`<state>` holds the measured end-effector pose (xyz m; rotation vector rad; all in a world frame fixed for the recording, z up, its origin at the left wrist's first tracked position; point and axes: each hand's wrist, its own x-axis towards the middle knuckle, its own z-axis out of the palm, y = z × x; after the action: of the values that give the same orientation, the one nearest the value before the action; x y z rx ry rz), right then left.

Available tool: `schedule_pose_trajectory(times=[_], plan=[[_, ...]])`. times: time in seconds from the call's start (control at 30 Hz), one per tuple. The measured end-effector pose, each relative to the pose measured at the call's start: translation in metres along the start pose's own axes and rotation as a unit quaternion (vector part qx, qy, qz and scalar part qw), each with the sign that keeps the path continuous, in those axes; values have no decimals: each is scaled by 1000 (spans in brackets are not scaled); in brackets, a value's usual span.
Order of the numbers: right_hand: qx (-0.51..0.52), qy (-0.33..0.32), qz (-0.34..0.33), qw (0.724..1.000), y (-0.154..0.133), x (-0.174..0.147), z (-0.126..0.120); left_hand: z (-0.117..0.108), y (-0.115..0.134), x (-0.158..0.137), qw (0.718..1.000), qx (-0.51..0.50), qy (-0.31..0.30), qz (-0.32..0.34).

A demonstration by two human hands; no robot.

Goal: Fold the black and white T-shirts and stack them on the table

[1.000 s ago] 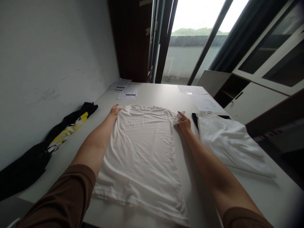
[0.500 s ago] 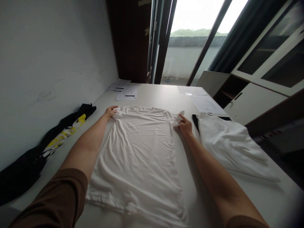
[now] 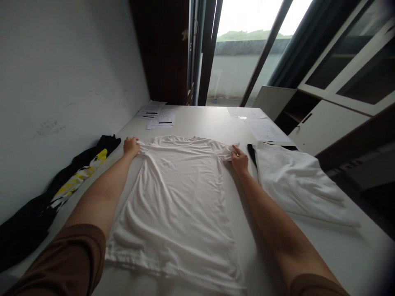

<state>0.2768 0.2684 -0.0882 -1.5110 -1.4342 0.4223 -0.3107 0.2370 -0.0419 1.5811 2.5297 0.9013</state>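
A white T-shirt [image 3: 182, 197] lies spread on the white table, its neckline at the far side and its hem towards me. The fabric is creased, most of all along the left side and near the hem. My left hand [image 3: 131, 146] is closed on the end of the left sleeve. On the other side, my right hand [image 3: 239, 159] pinches the right sleeve, and a bit of its edge sticks up past the fingers. Both sleeves are drawn outward.
Folded white cloth [image 3: 296, 181] with something black under it lies to the right. A black garment with yellow and white print [image 3: 77, 176] runs along the wall at left. Paper sheets [image 3: 162, 117] lie at the far left, more sheets [image 3: 267, 129] at the far right.
My left hand has moved outward to the left, and the left sleeve is now stretched out further. My right hand keeps its hold on the right sleeve. The view has shifted slightly.
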Motion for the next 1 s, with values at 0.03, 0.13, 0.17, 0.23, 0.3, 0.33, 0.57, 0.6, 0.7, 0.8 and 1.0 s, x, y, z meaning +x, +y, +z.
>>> schedule_pose_trajectory(times=[0.03,0.13,0.17,0.23,0.3,0.33,0.57,0.6,0.7,0.8,1.0], plan=[[-2,15,-4,1000,1,0,0,0,2,-3,1000,22,8,7],[-3,43,10,999,1,1,0,5,20,-13,994,89,7,57],[-3,45,17,999,0,1,-1,8,30,-17,991,99,-6,86],[-8,42,27,999,-2,2,-1,19,56,-27,982,96,-50,152],[-13,37,35,999,-5,1,-2,35,86,-39,968,86,-106,212],[-13,38,39,998,-6,0,-2,45,102,-46,961,82,-127,232],[50,59,53,996,2,-2,0,102,187,-89,929,120,-264,229],[50,60,52,996,4,-1,1,106,193,-91,925,130,-277,225],[39,60,48,996,6,3,3,112,203,-90,921,145,-282,226],[26,55,49,997,6,8,5,118,208,-81,919,146,-285,230],[22,46,63,997,10,15,6,122,217,-65,921,134,-275,243]])
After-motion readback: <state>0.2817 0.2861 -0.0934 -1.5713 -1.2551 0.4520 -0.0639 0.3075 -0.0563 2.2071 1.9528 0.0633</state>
